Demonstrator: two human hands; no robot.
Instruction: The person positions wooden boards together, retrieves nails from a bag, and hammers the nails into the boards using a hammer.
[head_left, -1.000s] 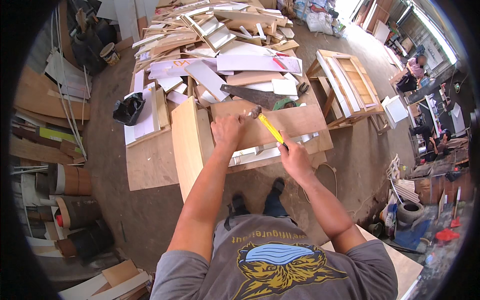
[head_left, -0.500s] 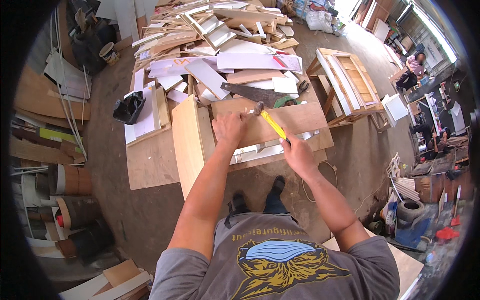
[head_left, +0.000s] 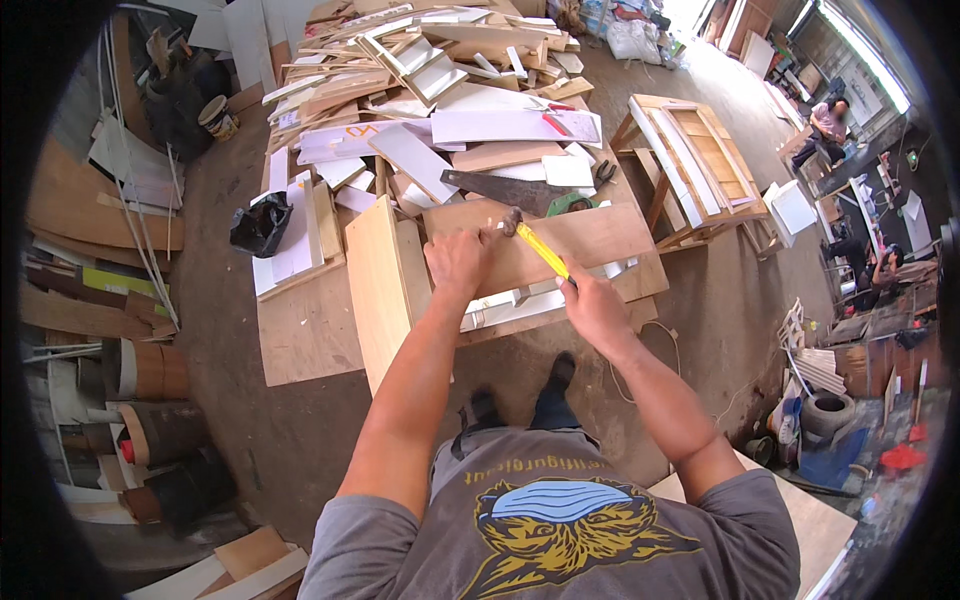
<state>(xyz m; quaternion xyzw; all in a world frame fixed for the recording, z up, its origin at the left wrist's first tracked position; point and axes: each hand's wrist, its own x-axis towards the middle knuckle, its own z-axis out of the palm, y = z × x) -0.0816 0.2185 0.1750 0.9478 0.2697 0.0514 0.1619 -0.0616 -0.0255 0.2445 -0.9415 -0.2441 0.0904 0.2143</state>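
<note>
My right hand is wrapped round the black grip of a hammer with a yellow handle. The hammer's dark metal head lies just right of my left fingertips, over a brown wooden board. My left hand rests on the same board with fingers curled and pinched together; whatever is between them is too small to make out. Left of it, a pale plywood panel stands on edge, joined to the board's assembly. White-faced pieces show beneath the board.
Beyond the board lie a handsaw, pliers and a large heap of wood offcuts. A black plastic bag sits at the left. To the right stands a wooden frame table. Two people are farther off at the right.
The hammer head has shifted slightly left, closer to my left fingertips. My left hand keeps its place on the board.
</note>
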